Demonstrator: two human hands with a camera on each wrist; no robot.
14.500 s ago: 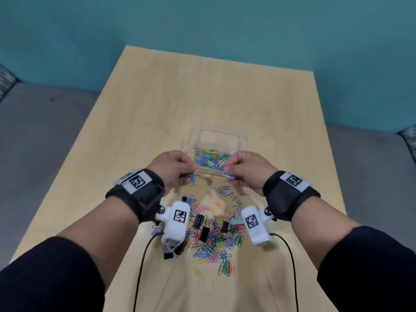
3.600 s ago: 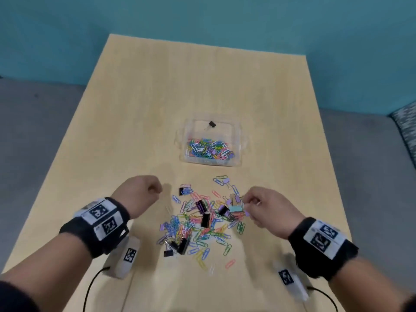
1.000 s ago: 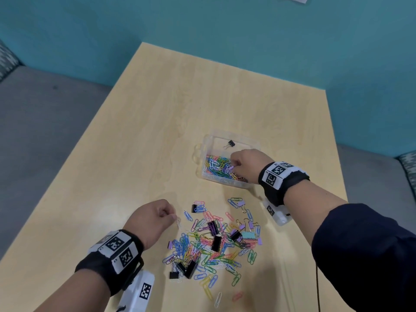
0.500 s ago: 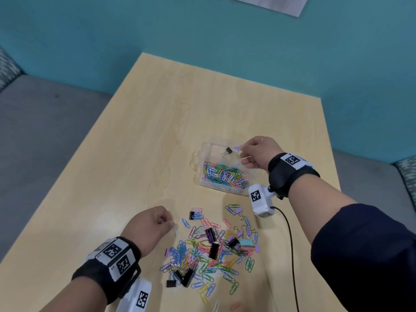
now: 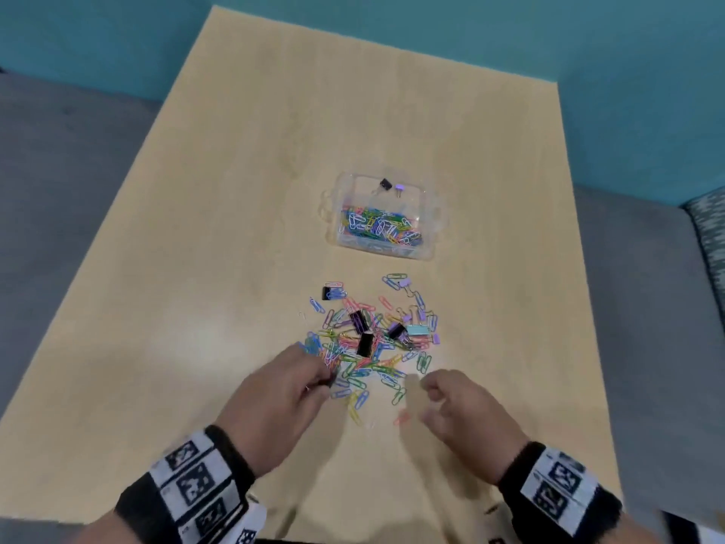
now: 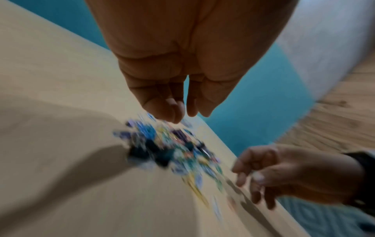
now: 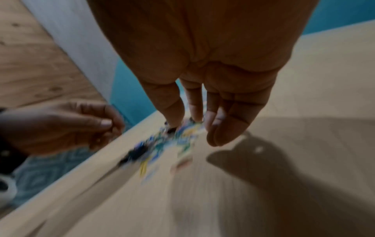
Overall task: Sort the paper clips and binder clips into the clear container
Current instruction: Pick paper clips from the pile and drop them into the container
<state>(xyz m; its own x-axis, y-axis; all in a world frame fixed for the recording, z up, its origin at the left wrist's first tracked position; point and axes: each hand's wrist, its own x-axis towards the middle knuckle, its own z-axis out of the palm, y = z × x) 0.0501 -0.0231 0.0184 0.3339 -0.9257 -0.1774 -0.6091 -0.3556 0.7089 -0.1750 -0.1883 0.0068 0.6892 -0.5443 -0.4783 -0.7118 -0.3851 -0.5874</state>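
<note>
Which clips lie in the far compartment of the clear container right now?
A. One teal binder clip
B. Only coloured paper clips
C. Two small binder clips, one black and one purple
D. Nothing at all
C: the head view shows a black binder clip and a purple binder clip in the far compartment of the clear container; the paper clips fill the near one.

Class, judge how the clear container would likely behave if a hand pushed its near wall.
The clear container looks thin and light, so it would probably slide across the smooth table. It sits low and wide, so tipping seems unlikely. The paper clips inside would likely shift.
</note>
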